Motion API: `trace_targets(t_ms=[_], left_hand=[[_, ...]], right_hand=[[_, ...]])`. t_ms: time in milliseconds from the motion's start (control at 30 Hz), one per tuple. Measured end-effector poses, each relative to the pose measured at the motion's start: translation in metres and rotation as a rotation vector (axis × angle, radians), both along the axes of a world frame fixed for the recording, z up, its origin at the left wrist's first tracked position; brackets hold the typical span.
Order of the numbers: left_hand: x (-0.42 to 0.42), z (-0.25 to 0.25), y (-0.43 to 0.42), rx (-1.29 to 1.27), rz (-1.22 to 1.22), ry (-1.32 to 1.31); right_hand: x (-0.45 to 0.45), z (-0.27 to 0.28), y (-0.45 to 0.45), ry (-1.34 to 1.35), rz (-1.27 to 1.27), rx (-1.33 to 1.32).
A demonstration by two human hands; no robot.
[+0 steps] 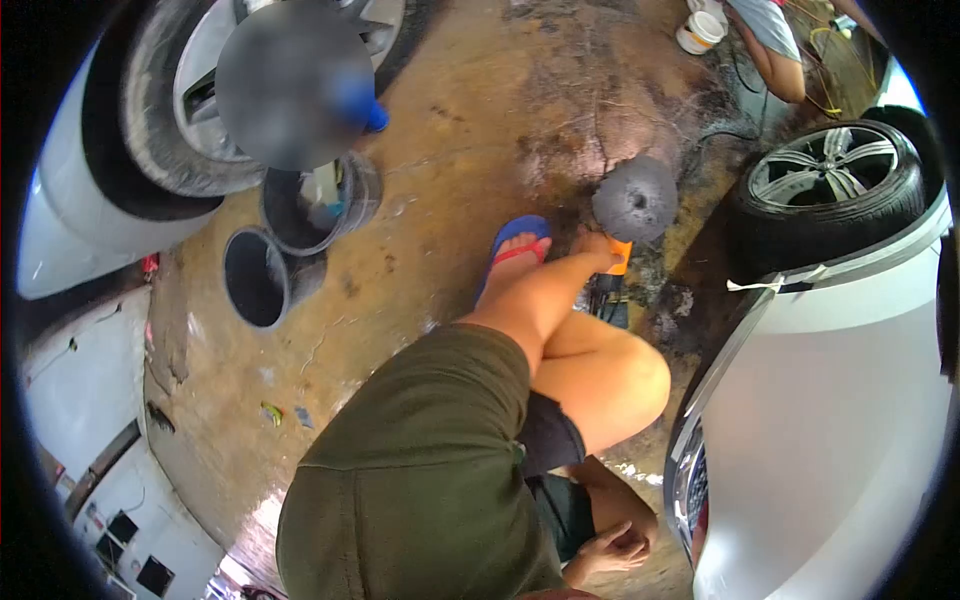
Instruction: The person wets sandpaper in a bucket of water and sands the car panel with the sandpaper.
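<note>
My left hand is closed round the orange part of a tool, beside a foot in a blue sandal with red straps. Next to this hand is a dark grey round piece with a small centre hole, over the wet, stained floor. The arm comes out of an olive-green sleeve. Low in the view, below the bent knee and near dark cloth, my right hand rests with its fingers loosely apart and nothing visible in them.
Two dark buckets stand left, below a large wheel and a blurred round patch. At right, a tyre with a spoked rim lies by a silver car panel. A white bucket and another person's arm are at top right.
</note>
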State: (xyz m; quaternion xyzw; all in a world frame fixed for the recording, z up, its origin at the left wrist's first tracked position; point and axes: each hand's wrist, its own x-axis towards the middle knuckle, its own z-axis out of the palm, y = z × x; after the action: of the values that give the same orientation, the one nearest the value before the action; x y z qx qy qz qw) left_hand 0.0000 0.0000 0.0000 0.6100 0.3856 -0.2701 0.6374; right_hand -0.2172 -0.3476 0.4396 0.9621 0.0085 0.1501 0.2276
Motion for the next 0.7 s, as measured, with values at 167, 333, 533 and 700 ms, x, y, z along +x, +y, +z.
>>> trace_targets(t_ms=[167,333,533,700], left_hand=[[-0.149,0.079,0.156,-0.611,-0.283,-0.232],[-0.210,0.138,0.184,-0.576,0.094,-0.958],[-0.403,0.029,0.278,-0.128,1.945,-0.008],[-0.472,0.046,0.337,0.464,2.022,0.074]], right_hand=[[-0.019,-0.144,0.046,0.036,0.105,0.200],[-0.020,-0.158,0.049,0.101,0.157,0.268],[-0.020,-0.156,0.058,0.094,0.129,0.225],[-0.012,-0.160,0.064,0.177,0.085,0.129]])
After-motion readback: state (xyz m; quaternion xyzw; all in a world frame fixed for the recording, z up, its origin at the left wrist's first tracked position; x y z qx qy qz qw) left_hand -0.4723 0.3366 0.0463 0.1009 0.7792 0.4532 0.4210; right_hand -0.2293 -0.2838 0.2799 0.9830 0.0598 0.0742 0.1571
